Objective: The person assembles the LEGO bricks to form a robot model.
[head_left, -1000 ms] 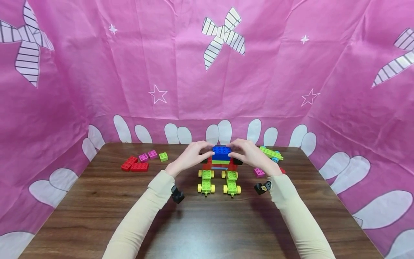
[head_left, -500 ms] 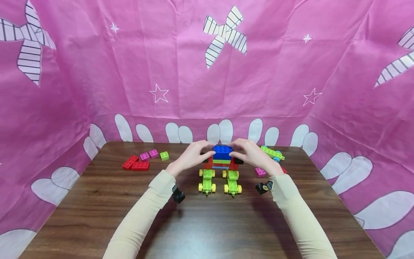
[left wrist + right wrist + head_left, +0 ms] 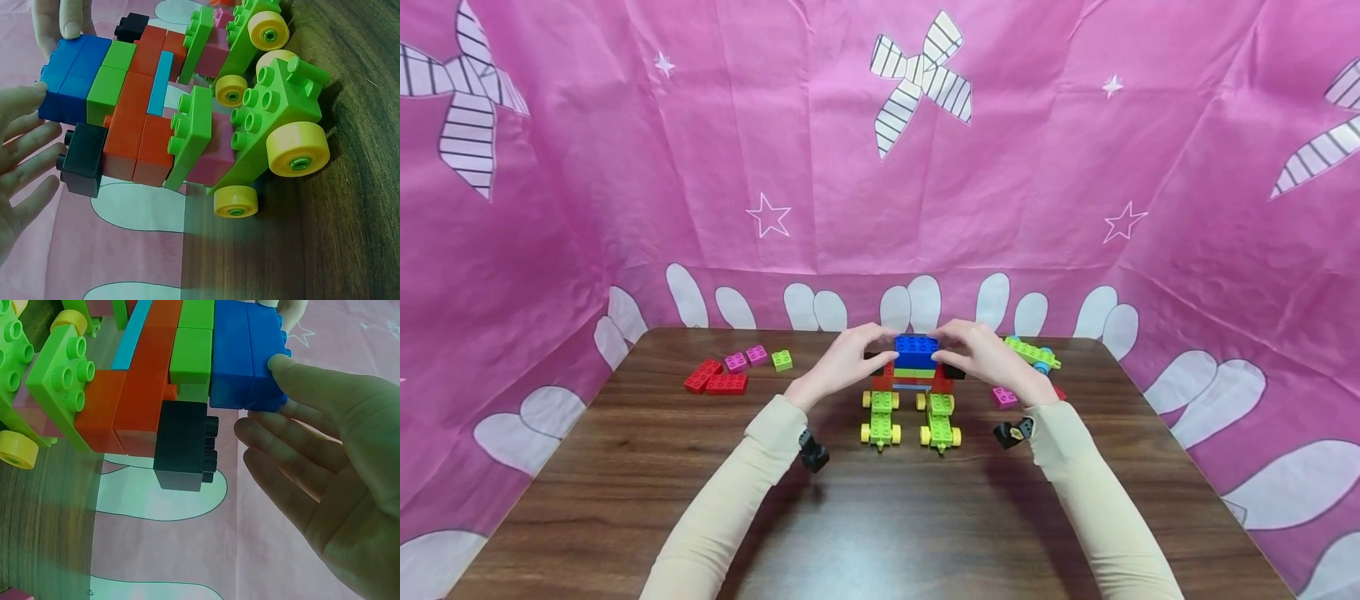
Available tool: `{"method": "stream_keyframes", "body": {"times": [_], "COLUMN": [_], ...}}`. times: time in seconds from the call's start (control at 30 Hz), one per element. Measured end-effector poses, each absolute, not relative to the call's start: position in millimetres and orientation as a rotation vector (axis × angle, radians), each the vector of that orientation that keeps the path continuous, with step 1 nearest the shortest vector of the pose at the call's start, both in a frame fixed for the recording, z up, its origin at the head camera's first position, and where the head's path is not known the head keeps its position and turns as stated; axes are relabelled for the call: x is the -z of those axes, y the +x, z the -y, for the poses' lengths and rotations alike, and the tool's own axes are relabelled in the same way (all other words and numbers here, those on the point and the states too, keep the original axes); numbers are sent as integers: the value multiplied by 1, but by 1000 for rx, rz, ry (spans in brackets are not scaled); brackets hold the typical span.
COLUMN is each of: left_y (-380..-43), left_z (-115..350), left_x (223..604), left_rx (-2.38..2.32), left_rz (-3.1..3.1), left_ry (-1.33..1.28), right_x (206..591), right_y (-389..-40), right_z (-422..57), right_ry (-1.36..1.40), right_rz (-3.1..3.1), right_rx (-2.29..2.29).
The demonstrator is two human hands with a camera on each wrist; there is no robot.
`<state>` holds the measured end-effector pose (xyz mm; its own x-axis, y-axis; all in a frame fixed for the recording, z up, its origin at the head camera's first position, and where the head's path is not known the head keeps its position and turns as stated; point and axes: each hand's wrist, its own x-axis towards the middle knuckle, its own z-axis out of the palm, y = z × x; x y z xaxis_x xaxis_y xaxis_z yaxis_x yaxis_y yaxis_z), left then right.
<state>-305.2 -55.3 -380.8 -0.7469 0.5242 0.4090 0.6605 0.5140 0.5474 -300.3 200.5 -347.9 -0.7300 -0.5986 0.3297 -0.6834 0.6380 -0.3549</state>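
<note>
Hands (image 3: 848, 354) (image 3: 978, 354) at either end, blue bricks (image 3: 916, 351) between.

The left hand (image 3: 25, 145) and right hand (image 3: 70, 17) pinch blue bricks (image 3: 74, 78) topping a stack (image 3: 128, 119) whose green wheeled bases (image 3: 284, 106) stand on the worktop (image 3: 350, 225), inside its edge.

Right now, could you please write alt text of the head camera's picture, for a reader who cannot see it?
A person's left hand and right hand hold the blue bricks atop a brick model standing on two green wheeled bases. Loose bricks lie to either side on the wooden table, before a pink backdrop.
</note>
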Motion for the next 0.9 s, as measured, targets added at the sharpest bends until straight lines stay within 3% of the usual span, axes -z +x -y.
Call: {"method": "stream_keyframes", "body": {"times": [0.9], "left_y": [-296], "left_z": [95], "left_x": [382], "left_rx": [925], "left_rz": [2551], "left_ry": [-954], "right_x": [348], "right_y": [-299], "right_z": [-202], "right_ry": [1047], "right_rz": [2694], "right_rx": [-663]}}
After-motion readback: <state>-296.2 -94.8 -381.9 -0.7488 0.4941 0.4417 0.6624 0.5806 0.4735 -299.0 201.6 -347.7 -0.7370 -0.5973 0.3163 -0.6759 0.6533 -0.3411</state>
